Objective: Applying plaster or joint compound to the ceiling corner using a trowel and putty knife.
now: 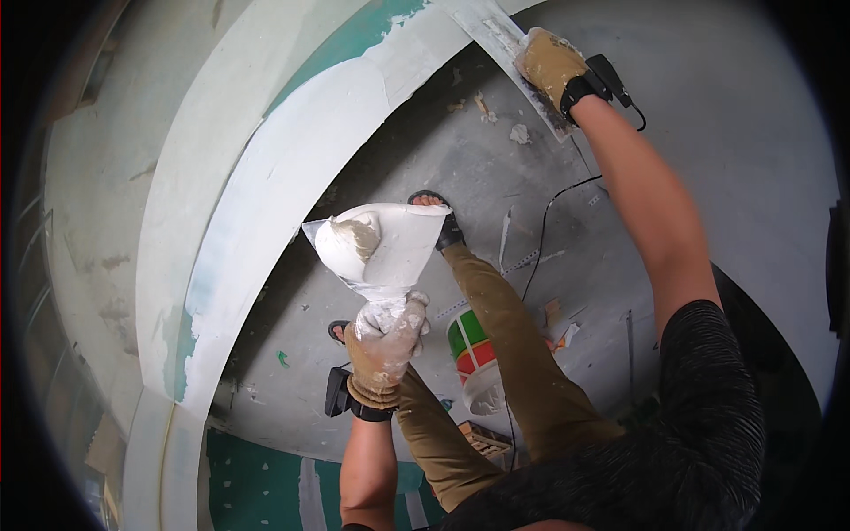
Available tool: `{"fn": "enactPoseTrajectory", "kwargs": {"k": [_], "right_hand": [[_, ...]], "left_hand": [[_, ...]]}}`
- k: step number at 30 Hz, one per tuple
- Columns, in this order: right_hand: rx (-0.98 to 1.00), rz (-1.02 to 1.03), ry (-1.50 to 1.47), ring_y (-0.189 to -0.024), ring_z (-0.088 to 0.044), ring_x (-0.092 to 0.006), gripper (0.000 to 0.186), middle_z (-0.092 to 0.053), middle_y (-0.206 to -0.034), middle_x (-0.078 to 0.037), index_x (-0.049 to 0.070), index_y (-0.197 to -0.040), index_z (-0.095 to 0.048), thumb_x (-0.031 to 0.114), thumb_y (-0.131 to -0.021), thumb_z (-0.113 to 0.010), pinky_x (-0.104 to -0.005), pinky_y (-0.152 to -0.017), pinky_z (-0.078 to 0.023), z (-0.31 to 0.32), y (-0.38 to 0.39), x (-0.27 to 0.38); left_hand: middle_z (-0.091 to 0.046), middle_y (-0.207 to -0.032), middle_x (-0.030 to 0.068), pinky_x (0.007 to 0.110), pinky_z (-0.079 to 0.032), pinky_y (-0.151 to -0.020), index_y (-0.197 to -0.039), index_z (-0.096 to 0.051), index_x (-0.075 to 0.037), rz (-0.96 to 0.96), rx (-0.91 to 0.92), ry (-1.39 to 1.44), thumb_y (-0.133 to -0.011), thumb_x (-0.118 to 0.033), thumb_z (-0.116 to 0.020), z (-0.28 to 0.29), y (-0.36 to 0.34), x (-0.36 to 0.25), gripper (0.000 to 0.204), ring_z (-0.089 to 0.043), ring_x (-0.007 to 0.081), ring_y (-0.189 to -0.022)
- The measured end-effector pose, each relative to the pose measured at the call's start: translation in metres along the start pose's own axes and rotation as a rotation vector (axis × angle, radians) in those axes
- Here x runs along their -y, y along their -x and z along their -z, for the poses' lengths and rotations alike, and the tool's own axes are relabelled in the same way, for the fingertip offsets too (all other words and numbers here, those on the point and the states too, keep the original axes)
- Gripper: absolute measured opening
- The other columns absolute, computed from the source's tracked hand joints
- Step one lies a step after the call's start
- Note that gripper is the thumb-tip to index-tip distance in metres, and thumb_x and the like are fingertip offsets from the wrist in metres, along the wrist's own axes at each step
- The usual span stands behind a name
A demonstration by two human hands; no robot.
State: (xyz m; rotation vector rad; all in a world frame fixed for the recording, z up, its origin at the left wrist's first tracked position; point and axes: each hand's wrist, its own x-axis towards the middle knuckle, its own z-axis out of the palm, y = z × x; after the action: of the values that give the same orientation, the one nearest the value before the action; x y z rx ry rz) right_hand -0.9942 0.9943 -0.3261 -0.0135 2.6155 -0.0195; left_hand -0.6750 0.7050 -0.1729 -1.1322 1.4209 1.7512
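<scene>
Panel edge [274,203] whitened, green patches [332,55] bare: left hand [385,345] grips scraper [409,252] of plaster [341,248], right hand [552,65] a long blade [498,37].

A: State the finish of the tools.
B: The long blade [500,40] is grey metal, roughened by white smears. The putty knife [416,243] carries a thin white film; the compound [336,252] is smooth, creamy and matt.
A: Specify the hand coverings.
B: Right hand [551,66]: matt tan cloth. Left hand [382,350]: similar cloth, thickly caked white.
A: Surroundings?
B: Curved band [283,168]: smooth, matt white coating. Floor [496,177]: matt, concrete-like, gritty. Bucket [469,341]: smooth, apparently plastic. Trousers [505,319]: matt cloth.
</scene>
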Motion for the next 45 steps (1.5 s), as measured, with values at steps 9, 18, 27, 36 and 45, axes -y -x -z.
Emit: {"fn": "enactPoseTrajectory", "kwargs": {"k": [9,18,27,36,45], "right_hand": [[-0.016,-0.098,-0.062,-0.112,-0.065,-0.0457,0.042,-0.07,-0.119,-0.024,0.007,-0.125,-0.062,0.034,-0.093,-0.064,-0.0511,-0.096,-0.052,-0.017,0.037,-0.024],[-0.052,0.305,-0.118,-0.101,-0.072,-0.0302,0.053,-0.073,-0.112,-0.016,0.005,-0.135,-0.061,0.039,-0.095,-0.07,-0.0392,-0.088,-0.056,-0.025,0.081,-0.015],[0.857,0.01,-1.933,-0.102,-0.071,-0.0194,0.046,-0.071,-0.115,-0.009,0.001,-0.139,-0.058,0.025,-0.099,-0.065,-0.036,-0.089,-0.06,-0.03,0.181,0.033],[1.102,-0.04,-2.325,-0.108,-0.07,-0.0232,0.043,-0.069,-0.122,-0.01,0.004,-0.136,-0.06,0.025,-0.099,-0.066,-0.0401,-0.094,-0.059,-0.033,0.291,0.105],[0.929,0.167,-2.179,-0.111,-0.07,-0.0253,0.044,-0.068,-0.124,-0.011,0.004,-0.136,-0.059,0.026,-0.099,-0.067,-0.0426,-0.097,-0.058,-0.035,0.288,0.131]], "left_hand": [[-0.067,-0.07,0.0017,0.024,-0.043,-0.05,-0.101,-0.073,0.002,-0.006,-0.014,-0.051,-0.095,-0.016,-0.071,-0.001,0.002,-0.006,0.019,-0.057,0.0076,-0.054],[-0.067,-0.07,0.0009,0.024,-0.043,-0.05,-0.1,-0.073,0.001,0.012,-0.018,-0.028,-0.095,-0.018,-0.073,0.007,0.016,-0.003,0.019,-0.057,0.0069,-0.054],[-0.072,-0.078,0.0119,0.036,-0.054,-0.066,-0.102,-0.074,-0.002,-0.301,-0.287,-0.437,-0.089,-0.019,-0.075,0.009,-0.024,-0.013,0.021,-0.069,0.0245,-0.068],[-0.071,-0.11,0.0134,0.04,-0.059,-0.082,-0.129,-0.067,-0.004,-1.205,-0.608,-0.943,-0.077,0.001,-0.069,0.036,-0.045,-0.013,0.053,-0.071,0.0329,-0.095],[-0.072,-0.105,0.0126,0.043,-0.058,-0.08,-0.13,-0.068,-0.007,-1.266,-0.64,-1.364,-0.073,0.005,-0.068,0.143,-0.024,0.016,0.059,-0.07,0.033,-0.09]]}}
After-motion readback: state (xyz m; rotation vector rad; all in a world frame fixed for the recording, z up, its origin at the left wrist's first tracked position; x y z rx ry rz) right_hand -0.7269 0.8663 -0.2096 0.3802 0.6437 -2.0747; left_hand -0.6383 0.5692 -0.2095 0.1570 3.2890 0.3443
